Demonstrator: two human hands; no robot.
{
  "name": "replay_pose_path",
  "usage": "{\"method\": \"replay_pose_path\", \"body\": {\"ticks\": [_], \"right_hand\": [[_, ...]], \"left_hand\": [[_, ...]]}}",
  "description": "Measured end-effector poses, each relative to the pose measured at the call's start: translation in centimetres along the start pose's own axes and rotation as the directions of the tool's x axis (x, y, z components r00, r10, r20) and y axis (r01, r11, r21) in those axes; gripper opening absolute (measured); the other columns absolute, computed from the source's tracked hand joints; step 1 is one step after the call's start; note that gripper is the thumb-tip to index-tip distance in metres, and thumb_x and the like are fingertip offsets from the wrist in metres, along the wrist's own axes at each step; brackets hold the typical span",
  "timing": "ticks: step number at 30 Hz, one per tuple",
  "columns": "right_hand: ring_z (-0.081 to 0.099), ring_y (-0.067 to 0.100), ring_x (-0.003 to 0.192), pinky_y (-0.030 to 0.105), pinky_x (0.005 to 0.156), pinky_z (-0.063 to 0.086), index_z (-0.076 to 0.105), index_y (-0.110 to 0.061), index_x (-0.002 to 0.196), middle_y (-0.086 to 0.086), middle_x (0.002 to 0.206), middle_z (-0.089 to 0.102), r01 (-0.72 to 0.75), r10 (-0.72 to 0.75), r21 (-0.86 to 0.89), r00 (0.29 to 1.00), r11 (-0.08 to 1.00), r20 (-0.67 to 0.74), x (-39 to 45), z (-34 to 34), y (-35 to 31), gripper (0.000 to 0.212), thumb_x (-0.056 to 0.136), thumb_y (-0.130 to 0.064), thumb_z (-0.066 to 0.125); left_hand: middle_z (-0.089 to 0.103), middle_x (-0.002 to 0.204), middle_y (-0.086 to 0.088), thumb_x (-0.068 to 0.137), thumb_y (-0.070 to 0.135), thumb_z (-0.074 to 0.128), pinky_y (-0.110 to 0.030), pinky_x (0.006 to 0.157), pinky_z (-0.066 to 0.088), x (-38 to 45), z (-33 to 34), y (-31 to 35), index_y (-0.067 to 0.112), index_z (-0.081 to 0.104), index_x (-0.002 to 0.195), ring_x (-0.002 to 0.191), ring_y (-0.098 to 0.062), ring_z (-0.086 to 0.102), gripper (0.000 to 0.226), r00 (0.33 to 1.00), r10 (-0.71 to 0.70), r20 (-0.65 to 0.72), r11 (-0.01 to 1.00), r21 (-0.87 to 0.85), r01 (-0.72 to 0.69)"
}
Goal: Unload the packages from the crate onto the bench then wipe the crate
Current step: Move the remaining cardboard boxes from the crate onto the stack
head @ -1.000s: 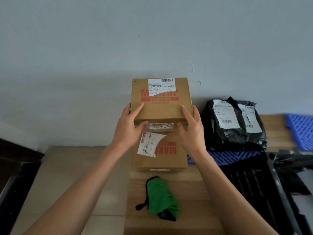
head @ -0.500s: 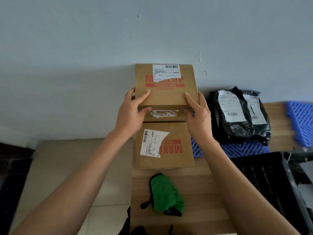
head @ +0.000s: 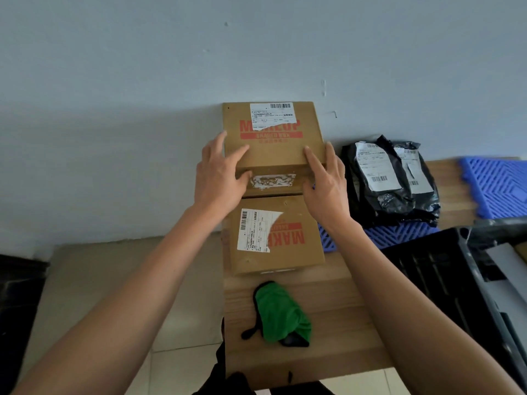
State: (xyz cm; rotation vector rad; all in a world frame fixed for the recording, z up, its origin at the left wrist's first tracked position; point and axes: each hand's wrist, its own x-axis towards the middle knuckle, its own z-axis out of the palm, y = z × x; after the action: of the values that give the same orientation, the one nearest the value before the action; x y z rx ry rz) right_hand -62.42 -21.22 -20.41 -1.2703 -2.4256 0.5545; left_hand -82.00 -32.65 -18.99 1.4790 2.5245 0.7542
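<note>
Two brown cardboard boxes with red print lie end to end on the wooden bench [head: 328, 337]. The far box [head: 273, 149] sits against the wall, and the near box [head: 288, 252] lies right in front of it. My left hand [head: 219, 178] touches the far box's left front corner with straight, spread fingers. My right hand [head: 328, 186] touches its right front corner the same way. The black crate [head: 436, 269] stands at the right, partly hidden by my right arm. A green cloth [head: 282, 315] lies crumpled on the bench near me.
Two black plastic mailer bags [head: 379, 178] lie on a blue grid mat [head: 399, 238] to the right of the boxes. Another blue mat [head: 499, 186] is at the far right. The bench's left edge drops to a tiled floor [head: 114, 280]. A grey wall backs the bench.
The far box has come down from my grip and now rests behind the near box against the wall. My fingers have straightened and loosened on it.
</note>
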Motion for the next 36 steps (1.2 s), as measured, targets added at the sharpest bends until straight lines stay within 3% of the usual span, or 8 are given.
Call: {"method": "replay_pose_path", "body": {"ticks": [5, 13, 16, 24, 31, 36], "right_hand": [[0.024, 0.034, 0.149, 0.051, 0.118, 0.032, 0.048, -0.015, 0.150, 0.016, 0.163, 0.031, -0.016, 0.016, 0.015, 0.999, 1.000, -0.028, -2.2, -1.4, -0.2, 0.053, 0.098, -0.009, 0.056], [0.052, 0.023, 0.130, 0.028, 0.110, 0.036, 0.064, -0.012, 0.135, 0.003, 0.135, 0.065, -0.028, 0.034, 0.038, 0.988, 0.999, -0.148, -8.1, -8.5, 1.3, 0.036, 0.099, -0.013, 0.059], [0.056, 0.018, 0.128, 0.033, 0.109, 0.045, 0.067, -0.015, 0.132, -0.001, 0.131, 0.068, -0.066, 0.082, 0.079, 0.973, 0.995, -0.215, -11.2, -12.3, 3.4, 0.035, 0.098, -0.016, 0.061], [0.060, 0.015, 0.120, 0.021, 0.101, 0.041, 0.073, -0.018, 0.124, -0.002, 0.123, 0.072, -0.187, 0.223, 0.129, 0.901, 0.974, -0.373, -22.7, -23.2, 11.7, 0.029, 0.096, -0.016, 0.064], [0.056, 0.016, 0.127, 0.026, 0.107, 0.039, 0.070, -0.021, 0.129, -0.006, 0.130, 0.069, -0.353, 0.369, 0.113, 0.853, 0.929, -0.370, -33.3, -29.7, 22.2, 0.032, 0.098, -0.020, 0.062], [0.052, 0.016, 0.133, 0.025, 0.106, 0.029, 0.066, -0.022, 0.135, -0.005, 0.135, 0.066, -0.440, 0.456, 0.129, 0.817, 0.888, -0.351, -38.0, -32.8, 27.2, 0.036, 0.099, -0.022, 0.061]], "left_hand": [[0.051, 0.147, -0.011, 0.095, 0.033, 0.069, -0.057, 0.105, 0.044, -1.0, -0.7, 0.9, 0.015, 0.062, 0.137, 0.139, -0.033, 0.042, 0.047, 0.990, 0.137, -0.026, 0.989, 0.054, -0.135], [0.068, 0.127, -0.003, 0.099, 0.031, 0.064, -0.042, 0.098, 0.050, -3.5, -1.2, 8.0, 0.015, 0.069, 0.128, 0.119, -0.026, 0.059, 0.033, 0.941, 0.339, -0.018, 0.933, -0.125, -0.339], [0.069, 0.125, -0.003, 0.100, 0.031, 0.063, -0.039, 0.098, 0.049, -5.1, -0.7, 12.8, 0.015, 0.069, 0.128, 0.117, -0.024, 0.061, 0.032, 0.912, 0.409, 0.000, 0.899, -0.170, -0.403], [0.069, 0.125, -0.002, 0.100, 0.031, 0.063, -0.037, 0.100, 0.049, -12.6, 2.7, 28.3, 0.017, 0.069, 0.127, 0.117, -0.022, 0.062, 0.031, 0.835, 0.550, 0.018, 0.799, -0.301, -0.520], [0.069, 0.128, -0.001, 0.098, 0.030, 0.065, -0.039, 0.102, 0.050, -20.6, 7.9, 39.9, 0.020, 0.069, 0.128, 0.119, -0.021, 0.062, 0.032, 0.771, 0.627, 0.111, 0.749, -0.358, -0.557], [0.068, 0.130, 0.000, 0.099, 0.031, 0.066, -0.032, 0.102, 0.047, -23.9, 10.0, 45.9, 0.021, 0.068, 0.131, 0.119, -0.018, 0.062, 0.034, 0.746, 0.641, 0.183, 0.746, -0.380, -0.548]]}}
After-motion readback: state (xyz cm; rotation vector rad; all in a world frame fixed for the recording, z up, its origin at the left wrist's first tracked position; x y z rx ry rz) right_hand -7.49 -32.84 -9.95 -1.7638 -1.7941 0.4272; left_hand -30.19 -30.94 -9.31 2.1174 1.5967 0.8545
